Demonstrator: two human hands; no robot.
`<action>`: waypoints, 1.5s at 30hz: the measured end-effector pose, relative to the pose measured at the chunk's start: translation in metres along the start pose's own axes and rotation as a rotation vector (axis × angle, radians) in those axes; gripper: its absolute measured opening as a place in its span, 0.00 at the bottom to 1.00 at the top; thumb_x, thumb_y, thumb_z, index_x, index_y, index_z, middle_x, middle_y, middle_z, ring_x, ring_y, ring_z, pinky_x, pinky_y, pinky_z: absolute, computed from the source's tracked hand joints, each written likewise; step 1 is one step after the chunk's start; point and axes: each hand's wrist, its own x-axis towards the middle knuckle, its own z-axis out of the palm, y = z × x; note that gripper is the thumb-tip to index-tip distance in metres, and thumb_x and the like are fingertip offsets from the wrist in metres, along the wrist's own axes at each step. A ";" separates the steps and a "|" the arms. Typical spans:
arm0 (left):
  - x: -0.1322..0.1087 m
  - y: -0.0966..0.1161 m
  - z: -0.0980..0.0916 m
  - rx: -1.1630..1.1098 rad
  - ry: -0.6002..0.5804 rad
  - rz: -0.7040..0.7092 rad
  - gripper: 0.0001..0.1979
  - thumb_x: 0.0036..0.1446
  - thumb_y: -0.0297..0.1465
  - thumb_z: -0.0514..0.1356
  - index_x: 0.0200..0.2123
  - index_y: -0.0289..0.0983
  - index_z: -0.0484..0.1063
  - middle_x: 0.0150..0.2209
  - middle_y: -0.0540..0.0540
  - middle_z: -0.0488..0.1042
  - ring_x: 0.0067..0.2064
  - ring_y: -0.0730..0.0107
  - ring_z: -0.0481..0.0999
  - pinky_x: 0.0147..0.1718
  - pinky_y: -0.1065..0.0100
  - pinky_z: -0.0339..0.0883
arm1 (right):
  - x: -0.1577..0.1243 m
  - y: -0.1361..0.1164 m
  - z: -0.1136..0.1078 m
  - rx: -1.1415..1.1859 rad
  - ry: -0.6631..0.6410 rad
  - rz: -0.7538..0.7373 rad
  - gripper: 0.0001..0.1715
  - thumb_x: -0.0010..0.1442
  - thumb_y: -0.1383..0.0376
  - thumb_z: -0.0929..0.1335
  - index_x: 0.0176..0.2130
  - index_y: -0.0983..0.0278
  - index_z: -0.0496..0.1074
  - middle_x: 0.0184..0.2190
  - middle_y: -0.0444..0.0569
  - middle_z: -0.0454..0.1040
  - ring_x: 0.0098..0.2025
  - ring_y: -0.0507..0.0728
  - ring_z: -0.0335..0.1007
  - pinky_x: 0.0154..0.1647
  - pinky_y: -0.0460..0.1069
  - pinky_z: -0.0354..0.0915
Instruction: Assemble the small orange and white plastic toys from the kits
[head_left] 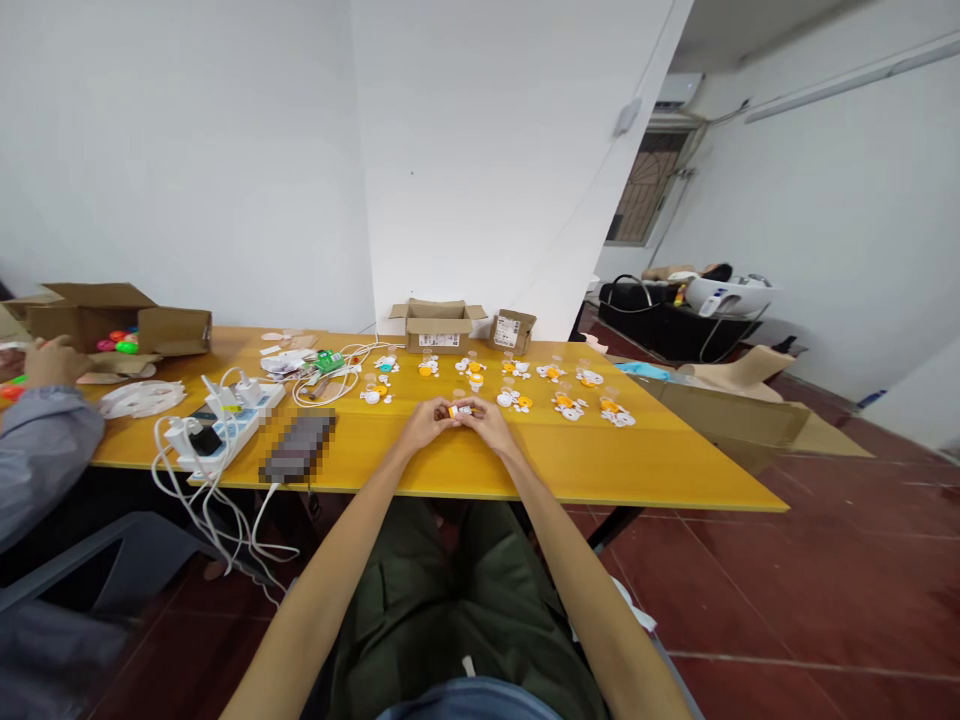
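My left hand (427,422) and my right hand (485,422) meet above the front part of the yellow table (450,470). Between their fingertips they hold a small white and orange plastic part (459,410), partly covered by the fingers. Its exact kind is too small to make out. Beyond my hands lie several small groups of white and orange plastic pieces, such as an orange piece (475,381) straight ahead and white discs (505,400) to the right. Clear round cups (508,356) stand among these groups.
Two cardboard boxes (439,335) stand against the wall. To the left are a phone (300,445), a power strip (232,425) with tangled white cables, and a green circuit board (328,361). A co-worker's hand (56,362) is at an open box (172,330) of colourful balls.
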 end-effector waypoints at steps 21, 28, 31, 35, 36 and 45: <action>-0.002 0.006 0.000 0.007 -0.015 0.029 0.07 0.49 0.29 0.68 0.34 0.37 0.76 0.27 0.53 0.76 0.29 0.71 0.73 0.33 0.69 0.68 | -0.001 -0.003 0.001 0.105 0.001 0.060 0.14 0.45 0.60 0.76 0.35 0.60 0.78 0.36 0.47 0.81 0.40 0.60 0.78 0.45 0.54 0.73; -0.001 0.001 -0.001 0.030 -0.013 0.027 0.10 0.50 0.34 0.69 0.35 0.37 0.76 0.28 0.52 0.77 0.30 0.70 0.74 0.33 0.69 0.68 | 0.000 -0.002 0.001 0.120 -0.021 0.045 0.14 0.45 0.60 0.75 0.35 0.60 0.78 0.36 0.47 0.81 0.39 0.59 0.77 0.45 0.54 0.73; -0.002 0.002 -0.001 0.052 -0.009 0.031 0.11 0.50 0.36 0.69 0.36 0.38 0.76 0.27 0.52 0.76 0.29 0.70 0.73 0.32 0.69 0.68 | -0.001 -0.002 0.002 0.121 -0.005 0.044 0.14 0.45 0.60 0.75 0.35 0.60 0.78 0.35 0.47 0.81 0.39 0.59 0.77 0.45 0.54 0.73; -0.003 0.004 -0.001 0.060 -0.012 0.036 0.10 0.51 0.35 0.68 0.36 0.38 0.75 0.26 0.53 0.75 0.29 0.71 0.73 0.31 0.70 0.67 | -0.001 -0.002 0.002 0.115 0.004 0.047 0.14 0.45 0.61 0.75 0.35 0.60 0.78 0.35 0.47 0.81 0.39 0.60 0.78 0.45 0.55 0.73; -0.003 0.004 -0.001 0.058 -0.013 0.038 0.10 0.51 0.34 0.68 0.36 0.37 0.75 0.26 0.53 0.75 0.29 0.71 0.73 0.31 0.70 0.67 | -0.001 -0.002 0.002 0.114 0.005 0.047 0.14 0.45 0.61 0.75 0.35 0.60 0.78 0.36 0.47 0.81 0.40 0.60 0.78 0.45 0.55 0.73; -0.003 0.003 -0.001 0.067 -0.024 0.041 0.10 0.51 0.34 0.68 0.37 0.37 0.76 0.28 0.52 0.76 0.31 0.69 0.74 0.33 0.68 0.69 | -0.001 0.000 0.004 0.054 0.043 0.008 0.13 0.48 0.58 0.74 0.35 0.61 0.78 0.34 0.47 0.81 0.39 0.60 0.77 0.42 0.54 0.72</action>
